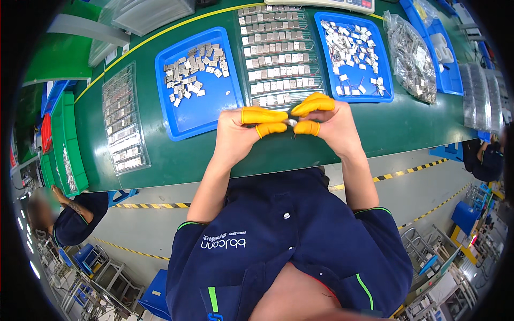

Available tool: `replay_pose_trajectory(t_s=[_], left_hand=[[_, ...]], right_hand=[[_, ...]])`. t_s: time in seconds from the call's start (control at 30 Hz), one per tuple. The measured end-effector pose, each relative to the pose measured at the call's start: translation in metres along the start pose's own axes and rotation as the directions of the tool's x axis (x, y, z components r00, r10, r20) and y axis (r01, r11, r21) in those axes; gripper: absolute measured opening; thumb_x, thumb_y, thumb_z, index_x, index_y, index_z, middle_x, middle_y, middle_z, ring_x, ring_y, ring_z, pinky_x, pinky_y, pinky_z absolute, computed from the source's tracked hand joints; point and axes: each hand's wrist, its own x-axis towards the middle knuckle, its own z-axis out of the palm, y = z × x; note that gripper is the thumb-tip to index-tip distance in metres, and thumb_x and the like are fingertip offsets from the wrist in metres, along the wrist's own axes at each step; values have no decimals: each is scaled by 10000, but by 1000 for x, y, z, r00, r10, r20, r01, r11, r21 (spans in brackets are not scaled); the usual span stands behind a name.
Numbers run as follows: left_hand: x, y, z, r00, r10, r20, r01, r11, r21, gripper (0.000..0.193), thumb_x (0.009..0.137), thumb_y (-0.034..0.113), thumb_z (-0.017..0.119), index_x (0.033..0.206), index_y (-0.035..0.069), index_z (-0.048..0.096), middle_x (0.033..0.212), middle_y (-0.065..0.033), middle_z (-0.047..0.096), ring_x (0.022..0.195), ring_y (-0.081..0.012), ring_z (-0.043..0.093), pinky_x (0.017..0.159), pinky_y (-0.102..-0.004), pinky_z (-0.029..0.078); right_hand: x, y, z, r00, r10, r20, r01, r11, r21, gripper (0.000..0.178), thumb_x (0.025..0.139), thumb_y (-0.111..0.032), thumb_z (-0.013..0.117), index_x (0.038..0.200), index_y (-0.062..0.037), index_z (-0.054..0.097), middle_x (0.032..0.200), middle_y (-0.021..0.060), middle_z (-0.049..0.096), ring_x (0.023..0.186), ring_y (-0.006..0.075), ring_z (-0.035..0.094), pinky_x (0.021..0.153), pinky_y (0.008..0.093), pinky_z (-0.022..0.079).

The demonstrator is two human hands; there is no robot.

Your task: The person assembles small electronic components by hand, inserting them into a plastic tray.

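A: State the layout at the left end of the surface (182, 160).
B: A green bin (79, 160) contains small pieces. To its right lies a clear tray (131, 170) with rows of small flat parts. Next is a blue tray (209, 109) with similar parts loosely piled toward its far side.
A: State the left grip.
B: The left hand (243, 125) wears yellow finger covers (262, 115). Its thumb and fingers pinch a small part (292, 122).
A: Locate that part.
B: It is between the fingertips of the 2 hands, just on the person's side of a second clear tray (278, 66) filled with rows. Fingers partly hide it; its exact shape is unclear.
A: State the right grip.
B: The right hand (329, 125), also with yellow covers, pinches the same part from the opposite side.
A: Continue right.
B: A second blue tray (369, 99) contains scattered white parts. Beside it lies a filled, transparent plastic bag (411, 56).
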Motion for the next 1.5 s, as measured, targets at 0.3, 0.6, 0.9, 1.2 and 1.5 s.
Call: replay_pose_trajectory(t_s=[0.3, 0.6, 0.9, 1.2, 1.5], left_hand=[[-12, -12, -2, 959, -218, 183, 252, 949, -189, 163, 714, -11, 687, 876, -15, 674, 801, -88, 663, 713, -115, 622, 653, -224, 509], [-8, -18, -6, 966, -180, -185, 155, 977, -144, 285, 753, -7, 657, 1036, 7, 625, 894, -61, 642, 757, -94, 596, 680, -214, 493], [34, -43, -100, 829, 123, -546, 177, 868, 464, 267, 699, 139, 738, 912, -4, 664, 711, -42, 605, 603, -84, 529, 539, -224, 433], [54, -30, -77, 946, 120, -301, 215, 462, 860, 241, 661, 129, 720, 832, -29, 655, 860, -200, 584, 756, -319, 587, 688, -389, 482], [49, -17, -68, 969, 214, -120, 32, 377, 926, 238, 663, 125, 706, 842, -24, 656, 869, -163, 598, 760, -304, 598, 710, -377, 491]], right_hand=[[-9, 8, 6, 939, 304, 159, -333, 919, 212, 170, 667, 40, 696, 827, 60, 643, 815, 70, 615, 743, 135, 605, 695, 229, 495], [11, 24, 1, 873, -484, -59, 347, 703, -621, 171, 615, 6, 705, 776, -46, 679, 785, 42, 600, 725, 189, 570, 610, 256, 472], [13, 40, -7, 758, -627, 181, 392, 215, -895, 179, 599, -43, 703, 772, -70, 665, 825, 16, 594, 797, 208, 545, 680, 315, 442], [16, 21, -64, 677, -715, -175, 134, 353, -926, 150, 737, -54, 641, 886, -36, 630, 883, 94, 622, 812, 268, 554, 730, 353, 436], [23, 16, -99, 850, -438, -293, -93, 422, -902, 181, 726, -170, 681, 866, -55, 674, 834, 122, 631, 768, 262, 581, 690, 342, 460]])
